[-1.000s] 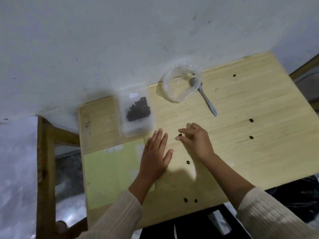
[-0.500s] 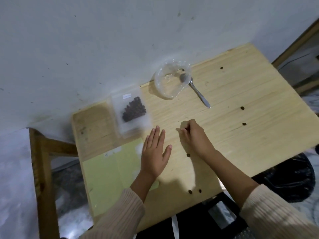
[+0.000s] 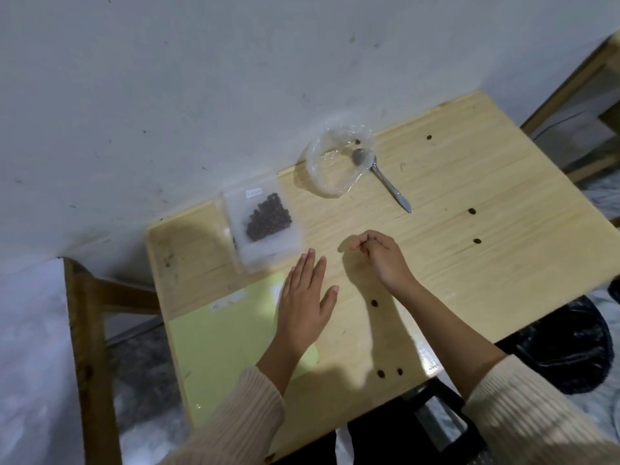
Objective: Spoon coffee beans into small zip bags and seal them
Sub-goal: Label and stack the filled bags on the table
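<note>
While the right hand (image 3: 379, 260) pinches its fingertips together, perhaps on a bean, nothing shows between them.
Flat left hand (image 3: 307, 303), fingers straight; clear zip bag of dark coffee beans (image 3: 265, 223) just beyond its fingertips on the pale wooden table (image 3: 469, 280), white wall (image 3: 201, 78) behind.

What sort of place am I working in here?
Probably a makeshift home workstation rather than a factory line: a small wooden table pushed against a scuffed white wall, holding just a zip bag of coffee beans and an ordinary metal spoon.
</note>
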Demonstrator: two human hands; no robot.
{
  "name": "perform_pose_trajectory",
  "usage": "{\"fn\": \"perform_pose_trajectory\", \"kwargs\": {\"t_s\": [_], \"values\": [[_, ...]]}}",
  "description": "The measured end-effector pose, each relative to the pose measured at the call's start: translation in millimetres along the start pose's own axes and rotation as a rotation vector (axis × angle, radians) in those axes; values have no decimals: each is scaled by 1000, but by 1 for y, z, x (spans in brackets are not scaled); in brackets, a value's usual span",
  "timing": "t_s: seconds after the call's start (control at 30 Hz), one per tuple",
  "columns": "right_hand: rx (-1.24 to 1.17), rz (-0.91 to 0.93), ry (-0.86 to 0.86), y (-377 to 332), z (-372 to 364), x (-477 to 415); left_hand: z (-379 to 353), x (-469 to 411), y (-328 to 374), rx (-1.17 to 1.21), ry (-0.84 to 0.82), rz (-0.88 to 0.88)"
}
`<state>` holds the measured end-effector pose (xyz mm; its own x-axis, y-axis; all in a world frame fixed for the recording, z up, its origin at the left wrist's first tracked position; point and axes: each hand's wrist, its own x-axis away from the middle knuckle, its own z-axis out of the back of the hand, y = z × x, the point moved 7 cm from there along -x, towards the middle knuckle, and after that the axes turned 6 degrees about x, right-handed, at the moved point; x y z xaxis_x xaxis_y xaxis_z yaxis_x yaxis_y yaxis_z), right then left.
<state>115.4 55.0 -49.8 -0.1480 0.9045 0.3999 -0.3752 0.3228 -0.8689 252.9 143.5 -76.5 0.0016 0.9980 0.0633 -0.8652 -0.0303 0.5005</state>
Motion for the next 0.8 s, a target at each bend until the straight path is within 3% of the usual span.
{"fn": "perform_pose_trajectory", "kwargs": {"t_s": [0.2,0.37,0.57,0.8], "values": [[328,239,-117,-31,-27,-38,5,-3,0,71,105,36],[602,452,-225,-49,-43,-60,0,-3,6,-16,139,201],[777,644,-358,-58,-63,-74,-4,0,16,-53,196,309],[742,805,-387,-65,-72,-71,-7,0,16,-57,222,340]]}}
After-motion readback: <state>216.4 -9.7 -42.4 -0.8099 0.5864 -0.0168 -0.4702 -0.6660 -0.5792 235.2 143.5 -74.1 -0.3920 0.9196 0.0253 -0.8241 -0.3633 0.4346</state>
